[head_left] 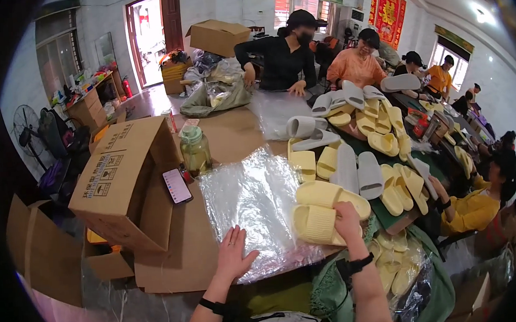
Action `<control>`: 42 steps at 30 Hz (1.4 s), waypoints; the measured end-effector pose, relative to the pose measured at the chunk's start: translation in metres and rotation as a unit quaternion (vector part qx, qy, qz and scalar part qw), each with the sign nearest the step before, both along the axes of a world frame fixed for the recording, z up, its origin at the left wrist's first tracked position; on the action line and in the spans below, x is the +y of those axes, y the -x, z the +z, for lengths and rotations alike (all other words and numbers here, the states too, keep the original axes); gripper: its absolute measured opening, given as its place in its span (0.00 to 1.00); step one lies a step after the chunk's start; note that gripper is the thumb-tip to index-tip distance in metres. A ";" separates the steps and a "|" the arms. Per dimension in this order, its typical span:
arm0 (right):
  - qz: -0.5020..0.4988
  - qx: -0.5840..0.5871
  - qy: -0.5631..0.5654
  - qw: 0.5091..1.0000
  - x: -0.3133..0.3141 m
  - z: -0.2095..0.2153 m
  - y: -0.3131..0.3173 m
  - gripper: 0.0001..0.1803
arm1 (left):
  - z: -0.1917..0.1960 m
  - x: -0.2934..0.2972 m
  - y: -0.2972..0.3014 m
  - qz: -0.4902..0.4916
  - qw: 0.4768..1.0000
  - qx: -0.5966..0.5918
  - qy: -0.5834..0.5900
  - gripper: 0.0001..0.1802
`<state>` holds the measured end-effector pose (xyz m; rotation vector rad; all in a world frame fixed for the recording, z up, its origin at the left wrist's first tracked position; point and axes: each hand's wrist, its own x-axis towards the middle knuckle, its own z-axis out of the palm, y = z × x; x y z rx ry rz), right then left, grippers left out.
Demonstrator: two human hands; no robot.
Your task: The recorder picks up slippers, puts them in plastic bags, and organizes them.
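My left hand (pixel 235 255) lies on a stack of clear plastic bags (pixel 245 191) at the table's front edge, its fingers stretched out and holding nothing. At the stack's right side my right hand (pixel 347 220) is closed on a pair of yellow slippers (pixel 315 224). The two slippers lie one beyond the other, partly over the bags, and my fingers are round their right end. Just beyond them, more yellow slippers (pixel 327 162) and a grey slipper (pixel 370 175) belong to a loose pile that spreads to the far right.
Left of the bags are a phone (pixel 177 185), a green-lidded jar (pixel 196 152) and an open cardboard box (pixel 116 186). A green sack (pixel 332 288) with bagged yellow slippers hangs by the front right edge. Several people sit or stand around the table, one in black (pixel 282 63) across from me.
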<state>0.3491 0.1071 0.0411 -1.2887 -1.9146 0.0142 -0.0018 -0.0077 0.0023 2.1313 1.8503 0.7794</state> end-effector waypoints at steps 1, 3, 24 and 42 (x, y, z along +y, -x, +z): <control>0.004 0.000 0.000 1.000 -0.006 0.002 -0.003 0.12 | 0.000 -0.001 0.000 0.000 1.000 -0.001 0.000 0.41; -0.097 0.075 -0.065 0.990 -0.022 0.017 -0.006 0.11 | -0.003 0.000 0.001 -0.004 1.000 -0.009 -0.001 0.40; -0.007 0.023 0.117 0.993 -0.069 -0.008 0.055 0.13 | -0.005 -0.003 0.001 -0.002 0.999 -0.010 -0.043 0.30; -0.216 0.032 0.110 0.970 -0.058 -0.045 0.007 0.19 | -0.002 0.003 0.016 -0.074 0.993 -0.085 -0.019 0.36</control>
